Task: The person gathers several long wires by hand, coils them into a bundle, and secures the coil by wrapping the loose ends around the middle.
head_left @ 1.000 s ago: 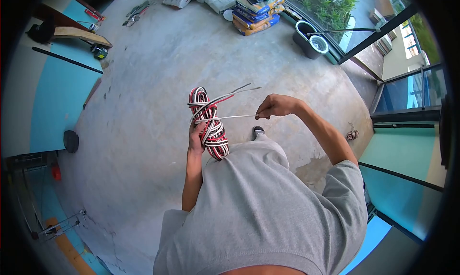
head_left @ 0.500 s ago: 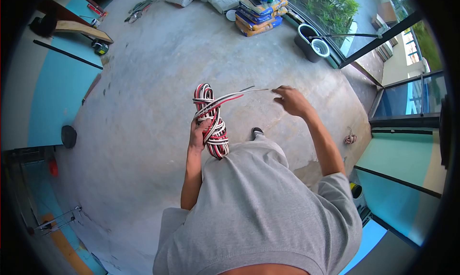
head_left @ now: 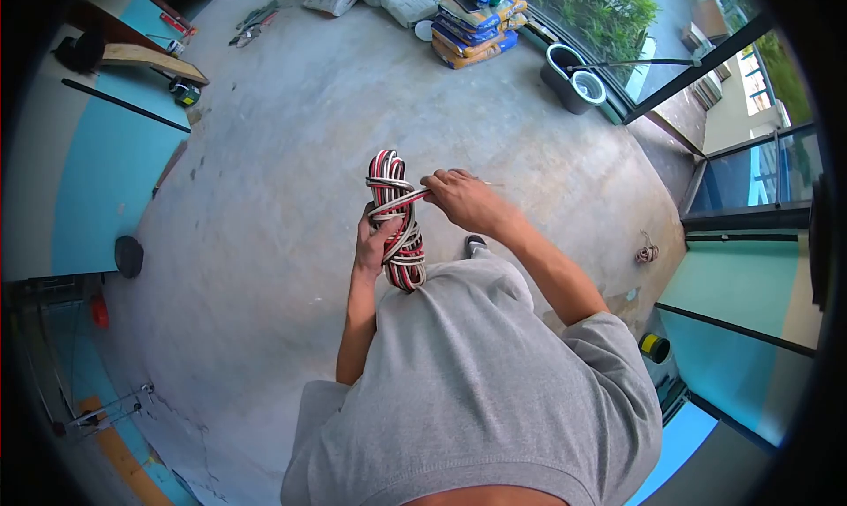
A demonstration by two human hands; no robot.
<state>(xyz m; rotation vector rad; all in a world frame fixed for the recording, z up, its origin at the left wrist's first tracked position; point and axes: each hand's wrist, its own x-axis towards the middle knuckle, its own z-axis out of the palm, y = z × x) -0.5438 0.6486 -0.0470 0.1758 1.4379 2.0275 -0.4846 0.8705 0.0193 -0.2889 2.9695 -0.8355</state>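
A long bundle of red, white and black cable (head_left: 406, 250) is held upright in front of my shirt, with several turns wrapped across its middle. My left hand (head_left: 372, 239) grips the bundle from its left side, thumb across the front. Closed around the loose end of the cable, my right hand (head_left: 459, 197) is just right of the bundle's upper part. Thin wire tips stick out past its knuckles on the right. The palm side of my right hand is hidden.
Stacked bags (head_left: 476, 38) and a dark double bucket (head_left: 573, 81) stand ahead near the glass. A smaller cable coil (head_left: 647, 254) lies on the floor at the right. Tools (head_left: 256, 22) lie at the upper left. A black-and-yellow container (head_left: 654, 347) is at the lower right.
My right hand has moved left to the bundle and closed on the cable's loose end, which was sticking out free. The bundle has shifted slightly right and is more upright.
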